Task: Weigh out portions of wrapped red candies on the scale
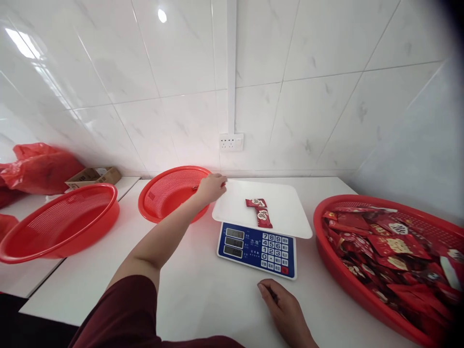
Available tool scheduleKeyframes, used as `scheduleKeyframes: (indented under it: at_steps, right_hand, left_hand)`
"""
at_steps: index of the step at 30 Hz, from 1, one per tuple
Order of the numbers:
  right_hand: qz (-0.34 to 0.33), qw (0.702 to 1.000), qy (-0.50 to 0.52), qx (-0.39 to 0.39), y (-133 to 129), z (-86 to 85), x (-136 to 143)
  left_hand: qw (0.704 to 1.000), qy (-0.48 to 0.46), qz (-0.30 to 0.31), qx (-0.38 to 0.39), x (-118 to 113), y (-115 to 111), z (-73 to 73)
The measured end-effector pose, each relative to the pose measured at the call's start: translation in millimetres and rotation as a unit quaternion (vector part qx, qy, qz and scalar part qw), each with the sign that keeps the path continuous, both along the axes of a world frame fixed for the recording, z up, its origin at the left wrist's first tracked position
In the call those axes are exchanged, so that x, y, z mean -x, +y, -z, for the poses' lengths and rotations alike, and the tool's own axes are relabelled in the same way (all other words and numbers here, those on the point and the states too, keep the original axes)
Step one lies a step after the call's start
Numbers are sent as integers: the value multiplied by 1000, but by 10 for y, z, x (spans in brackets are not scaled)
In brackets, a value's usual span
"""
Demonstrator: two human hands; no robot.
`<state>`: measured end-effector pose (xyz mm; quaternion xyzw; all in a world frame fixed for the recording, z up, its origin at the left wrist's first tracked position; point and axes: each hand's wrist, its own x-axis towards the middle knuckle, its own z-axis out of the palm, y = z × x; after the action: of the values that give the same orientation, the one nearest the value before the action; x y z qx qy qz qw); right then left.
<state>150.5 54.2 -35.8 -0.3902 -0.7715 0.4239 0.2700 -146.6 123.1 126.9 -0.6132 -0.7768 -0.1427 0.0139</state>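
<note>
My left hand (213, 187) is over the left edge of the scale's white tray (279, 193), beside the rim of a red plastic basket (170, 174). Its fingers are closed, and a bit of red at the fingertips looks like a small red packet, mostly hidden. On the tray lie two red wrapped packets, one (255, 203) crosswise and the other (264, 218) touching it below. The blue keypad of the scale (255, 249) faces me. My right hand (284, 309) rests on the white table below the keypad, its fingers loosely curled with nothing visible in them.
A large red basket (322, 232) full of red packets (391, 246) stands at the right. Another red basket (112, 212) is at the left, with a cardboard box (85, 179) and red plastic bags (43, 169) behind. A socket (231, 142) is on the tiled wall.
</note>
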Motion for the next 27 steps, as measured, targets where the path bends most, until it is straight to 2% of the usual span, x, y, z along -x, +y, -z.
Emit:
scheduleKeyframes:
  at_steps: [3, 5, 7, 10, 13, 15, 21, 27]
  right_hand:
    - [2, 1000, -4, -8, -2, 4, 7]
    - [0, 1000, -7, -14, -1, 7, 12]
    - [-9, 1000, -11, -14, 5, 7, 13]
    - [-21, 1000, -17, -8, 20, 1, 3]
    - [-25, 999, -22, -9, 36, -10, -18]
    - [-30, 999, -27, -13, 43, -20, -34]
    - [-43, 998, -37, -12, 47, -32, -51]
    - [-53, 998, -28, -15, 52, -27, -41]
  left_hand:
    - [999, 4, -38, -3, 110, -209, -130]
    - [1000, 3, -20, 10, 55, -255, -131]
    - [999, -2, 32, 34, -121, -218, -56]
    - [990, -13, 117, 78, -505, -59, 131]
    - [982, -16, 156, 108, -836, 127, 281]
    - [979, -14, 164, 122, -965, 221, 329]
    - [978, -27, 167, 120, -1044, 312, 366]
    - [982, -83, 160, 57, -1056, 328, 426]
